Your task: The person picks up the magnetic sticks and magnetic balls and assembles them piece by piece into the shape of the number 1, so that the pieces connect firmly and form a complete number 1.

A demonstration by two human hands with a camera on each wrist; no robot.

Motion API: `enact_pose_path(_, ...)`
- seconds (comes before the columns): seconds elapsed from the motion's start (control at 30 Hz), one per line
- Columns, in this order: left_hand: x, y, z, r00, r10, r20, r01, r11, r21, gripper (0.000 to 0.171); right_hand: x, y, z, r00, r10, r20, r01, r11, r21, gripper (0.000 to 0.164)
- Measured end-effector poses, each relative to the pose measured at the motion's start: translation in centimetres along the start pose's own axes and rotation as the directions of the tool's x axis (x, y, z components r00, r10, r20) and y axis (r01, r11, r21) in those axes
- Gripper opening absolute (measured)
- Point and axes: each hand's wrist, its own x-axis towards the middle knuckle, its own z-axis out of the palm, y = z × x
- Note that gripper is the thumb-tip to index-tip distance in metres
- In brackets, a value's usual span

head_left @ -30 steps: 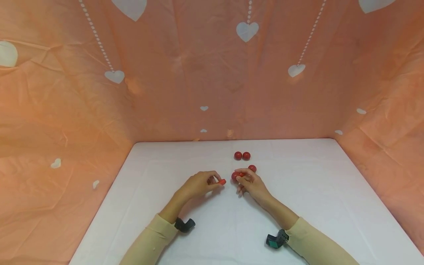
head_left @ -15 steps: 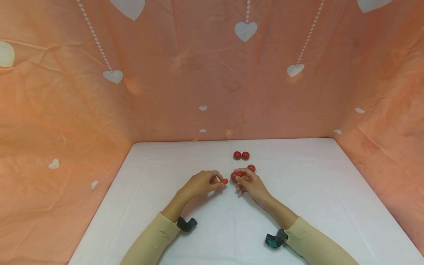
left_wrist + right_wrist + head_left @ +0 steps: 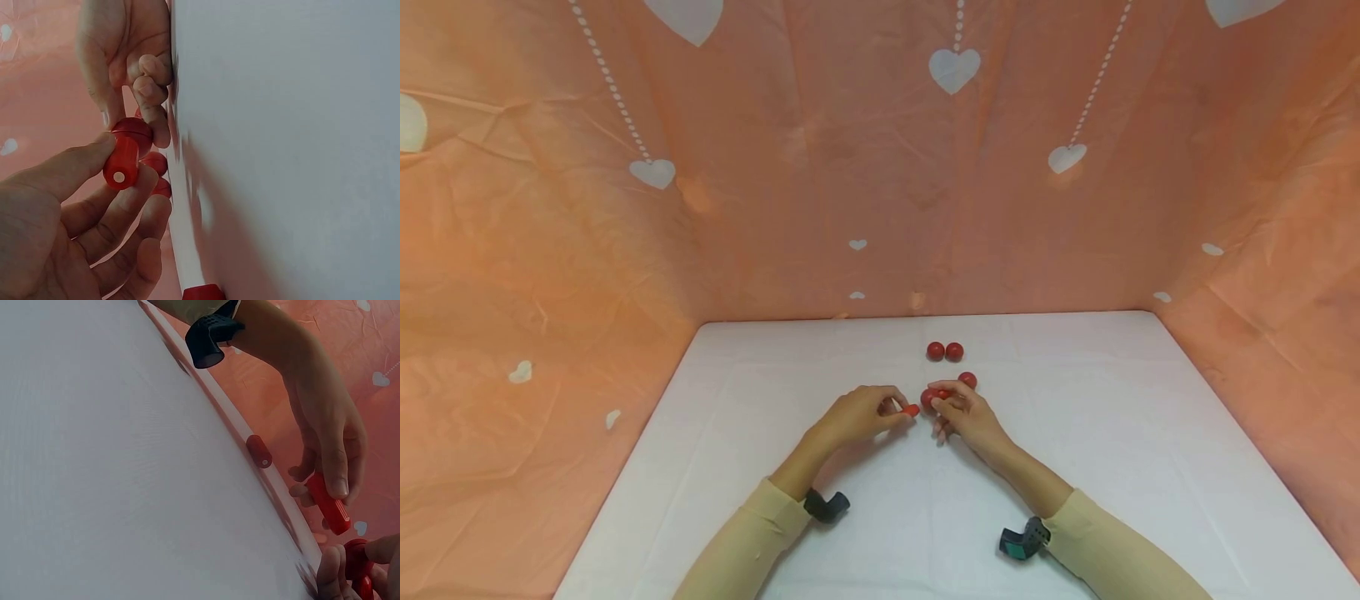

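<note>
Left hand (image 3: pixel 857 415) is pinching a red rod (image 3: pixel 331 511); opposite, right hand (image 3: pixel 973 418) is gripping a partly hidden red ball (image 3: pixel 927 401).

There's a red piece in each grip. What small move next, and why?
I'd probably ease the left grip inward until the red cylinder it pinches meets the red ball at the right grip: in the right wrist view, the cylinder's end points roughly at the ball, with a small gap between them.
</note>
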Motion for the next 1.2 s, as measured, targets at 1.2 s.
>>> enact_pose_path(1.2,0.88,0.62,0.61,1.000,-0.026,-0.008,0.026,1.000,0.011,0.021,-0.13,-0.23,0.15,1.000,-0.018,0.003,0.019,0.999,-0.050,0.040)
